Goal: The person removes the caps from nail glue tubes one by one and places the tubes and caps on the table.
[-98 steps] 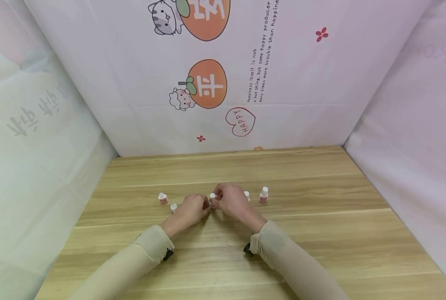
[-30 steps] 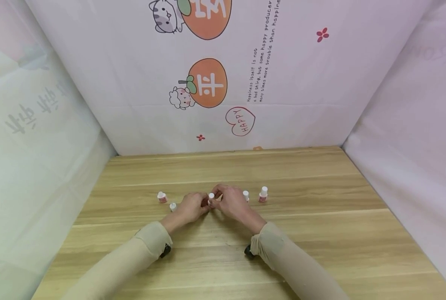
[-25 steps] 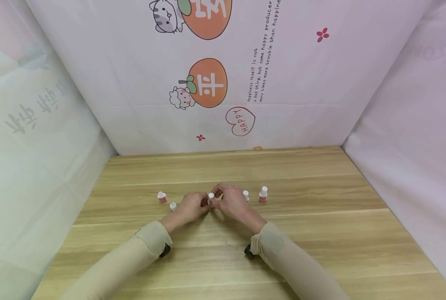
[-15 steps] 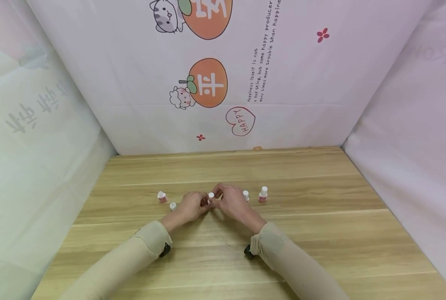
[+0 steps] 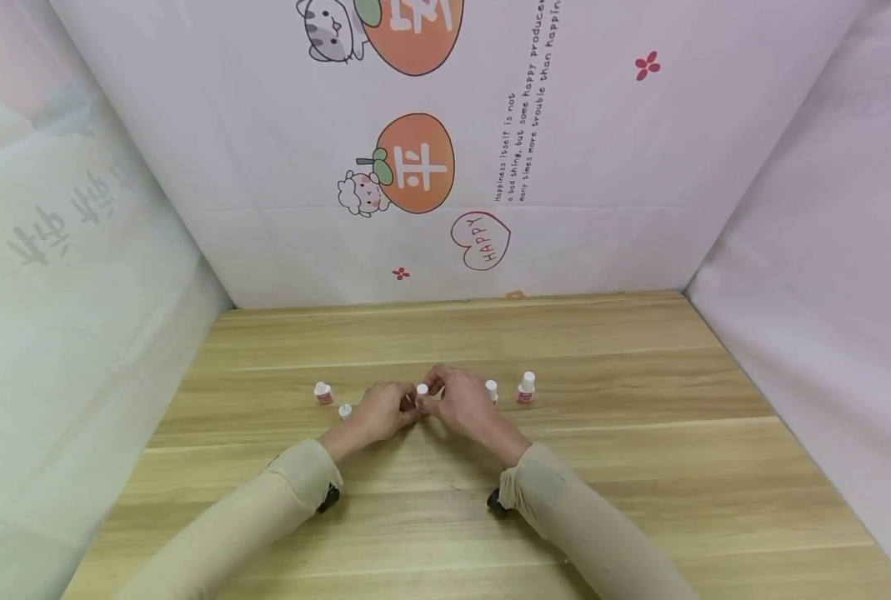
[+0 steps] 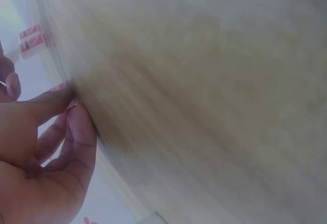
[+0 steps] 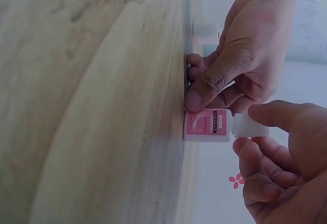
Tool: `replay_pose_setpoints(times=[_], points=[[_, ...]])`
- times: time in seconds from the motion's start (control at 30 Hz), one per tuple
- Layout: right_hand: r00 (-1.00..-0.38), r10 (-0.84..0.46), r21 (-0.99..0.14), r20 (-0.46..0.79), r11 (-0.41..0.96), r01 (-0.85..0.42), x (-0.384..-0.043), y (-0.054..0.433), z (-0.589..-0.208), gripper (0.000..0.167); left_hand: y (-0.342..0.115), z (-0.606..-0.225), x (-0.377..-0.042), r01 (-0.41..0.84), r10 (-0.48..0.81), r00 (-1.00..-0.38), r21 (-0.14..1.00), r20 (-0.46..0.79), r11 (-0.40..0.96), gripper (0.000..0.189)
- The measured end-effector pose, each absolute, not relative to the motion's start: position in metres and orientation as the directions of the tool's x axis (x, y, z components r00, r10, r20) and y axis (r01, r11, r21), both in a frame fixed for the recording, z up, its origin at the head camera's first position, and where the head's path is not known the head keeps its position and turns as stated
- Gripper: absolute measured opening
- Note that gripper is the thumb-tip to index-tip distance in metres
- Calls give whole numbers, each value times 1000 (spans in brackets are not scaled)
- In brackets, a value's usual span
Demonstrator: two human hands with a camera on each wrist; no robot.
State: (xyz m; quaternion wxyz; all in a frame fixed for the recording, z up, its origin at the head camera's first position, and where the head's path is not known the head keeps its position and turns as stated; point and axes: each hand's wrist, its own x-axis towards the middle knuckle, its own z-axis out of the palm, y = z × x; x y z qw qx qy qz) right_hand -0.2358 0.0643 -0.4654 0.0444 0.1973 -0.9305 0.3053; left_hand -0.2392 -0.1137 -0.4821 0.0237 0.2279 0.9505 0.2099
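Note:
A small white glue bottle point(image 7: 209, 127) with a pink label stands upright on the table between my hands. My left hand point(image 5: 377, 414) pinches it low down, and its thumb point(image 7: 195, 100) lies against the label side near the base. Around the white cap, the thumb and forefinger of my right hand point(image 5: 469, 406) hold on from the other side. The head view shows mainly the bottle's cap point(image 5: 422, 390). In the left wrist view my left hand point(image 6: 48, 183) hides most of the bottle, leaving a little pink visible at the fingertips.
Similar bottles stand to either side: one at far left point(image 5: 323, 395), one by the left wrist with its cap point(image 5: 345, 412) showing, one behind the right hand point(image 5: 492, 392), and one farther right point(image 5: 526, 389). White printed cloth point(image 5: 580, 183) walls off the wooden table point(image 5: 445, 517).
Compared with the oldest frame, my left hand has shifted very slightly left. Over the last second both hands stay almost still around the bottle.

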Motion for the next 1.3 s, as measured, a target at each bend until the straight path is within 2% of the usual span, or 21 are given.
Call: replay_pose_setpoints(times=[0.53,1.03,1.3], points=[[-889,-381,-496,255,737,-459,-234,65,-464,13,-114,-487,-241,452,460,-884,389,77,803,12],[-917,-347,-533,197,747,-398,-234,65,-462,15,-114,-487,-241,452,461,-884,385,76,805,12],[-898,-377,-505,225,743,-439,-233,65,-461,14,-116,-483,-237,533,521,-842,366,140,763,16]])
